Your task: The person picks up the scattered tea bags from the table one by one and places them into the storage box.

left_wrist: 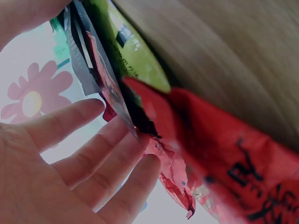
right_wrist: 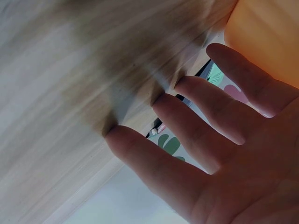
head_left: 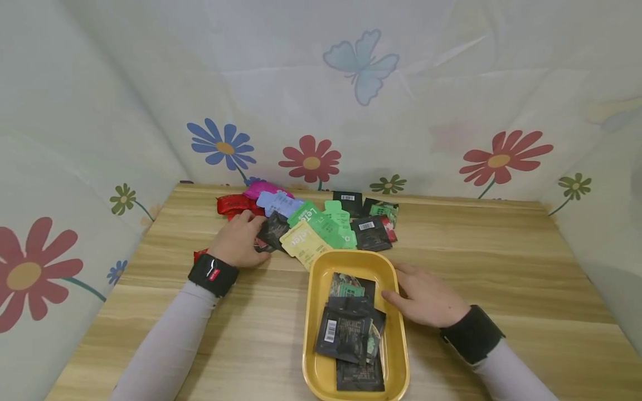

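At the left side of a packet pile, my left hand (head_left: 241, 242) reaches its fingers to a black sachet (head_left: 275, 227). In the left wrist view its fingers (left_wrist: 105, 161) are fairly straight and touch the packets' edges, beside a red crinkled wrapper (left_wrist: 219, 149). A yellow tray (head_left: 310, 334) holds several black sachets (head_left: 346, 334), some with green picture fronts. Against the tray's right side lies my right hand (head_left: 426, 295), its thumb over the rim. The right wrist view shows its fingers (right_wrist: 191, 135) spread, with tips on the table; the thumb is out of that view.
Yellow (head_left: 305, 243), green (head_left: 321, 223) and blue (head_left: 278, 203) cut-out packets overlap behind the tray. Red (head_left: 236, 206) and magenta (head_left: 266, 189) wrappers lie at the pile's left, more black sachets (head_left: 371, 233) at its right. A flowered curtain (head_left: 416, 139) borders the wooden table (head_left: 501, 262).
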Demonstrator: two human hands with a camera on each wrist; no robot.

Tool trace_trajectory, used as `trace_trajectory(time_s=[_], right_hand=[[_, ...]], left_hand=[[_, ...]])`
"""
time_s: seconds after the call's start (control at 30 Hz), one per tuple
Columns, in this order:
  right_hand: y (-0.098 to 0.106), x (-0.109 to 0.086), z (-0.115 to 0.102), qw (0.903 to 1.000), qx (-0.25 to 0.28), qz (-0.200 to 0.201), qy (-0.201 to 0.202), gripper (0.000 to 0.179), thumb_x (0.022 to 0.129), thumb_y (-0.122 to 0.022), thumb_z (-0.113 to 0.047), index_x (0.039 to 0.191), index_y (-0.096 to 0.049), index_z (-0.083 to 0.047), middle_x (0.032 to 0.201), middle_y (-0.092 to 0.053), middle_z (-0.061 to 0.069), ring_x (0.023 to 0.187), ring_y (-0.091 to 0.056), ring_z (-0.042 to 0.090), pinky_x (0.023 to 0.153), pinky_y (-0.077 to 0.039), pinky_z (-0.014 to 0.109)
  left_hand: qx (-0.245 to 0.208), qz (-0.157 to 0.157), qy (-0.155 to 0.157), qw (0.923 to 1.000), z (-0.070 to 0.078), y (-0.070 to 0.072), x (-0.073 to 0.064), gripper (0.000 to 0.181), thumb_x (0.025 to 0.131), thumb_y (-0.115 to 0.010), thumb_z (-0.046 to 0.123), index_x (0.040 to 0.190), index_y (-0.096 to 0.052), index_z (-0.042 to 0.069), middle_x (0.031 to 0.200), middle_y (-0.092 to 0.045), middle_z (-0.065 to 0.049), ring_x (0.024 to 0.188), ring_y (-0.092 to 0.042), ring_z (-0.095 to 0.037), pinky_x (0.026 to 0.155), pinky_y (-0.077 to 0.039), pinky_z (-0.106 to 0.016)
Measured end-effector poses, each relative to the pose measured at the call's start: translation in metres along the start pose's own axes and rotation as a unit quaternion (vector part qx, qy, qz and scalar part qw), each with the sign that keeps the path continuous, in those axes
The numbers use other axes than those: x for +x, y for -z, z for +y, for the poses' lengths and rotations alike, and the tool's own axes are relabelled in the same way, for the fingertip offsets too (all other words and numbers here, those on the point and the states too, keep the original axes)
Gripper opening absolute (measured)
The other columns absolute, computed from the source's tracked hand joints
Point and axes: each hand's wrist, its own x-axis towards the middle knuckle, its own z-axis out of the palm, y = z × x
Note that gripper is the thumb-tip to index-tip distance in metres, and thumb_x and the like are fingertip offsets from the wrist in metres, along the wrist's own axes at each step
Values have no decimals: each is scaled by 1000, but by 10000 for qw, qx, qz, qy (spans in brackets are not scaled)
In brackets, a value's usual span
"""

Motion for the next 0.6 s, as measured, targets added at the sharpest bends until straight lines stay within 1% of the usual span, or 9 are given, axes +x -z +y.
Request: trace_trajectory(time_s=[0.2,0.37,0.47,0.6], right_hand=[[0,0,0,10000,-13,-1,-12,67,96,-49,-55,145,-53,-10,139,-58,9,122,-58,28,101,-45,52],[-1,0,0,10000,-30,47,7,65,96,-49,-54,144,-55,-10,137,-59,9,121,-58,27,100,-46,51],[-1,-1,0,10000,-39,50,3,64,96,-49,-54,144,-55,-11,137,-60,9,120,-59,27,100,-46,51],[-2,0,1,10000,-60,48,-23,65,96,-49,-55,144,-55,-11,137,-60,8,121,-58,27,100,-46,51]], left_hand=[[-156,-8,96,9998,-1,2,-1,87,65,-82,45,138,-56,5,120,-55,-17,109,-56,-34,95,-47,-51],[-27,-13,105,9999,-4,5,-2,88,63,-81,44,138,-55,6,120,-57,-18,111,-55,-35,94,-47,-51],[39,27,126,9999,-7,9,-3,87,62,-81,41,136,-56,3,120,-58,-20,111,-55,-37,96,-47,-53],[56,34,257,9996,-14,20,-6,85,63,-81,38,136,-57,1,125,-58,-22,113,-55,-40,97,-46,-55]])
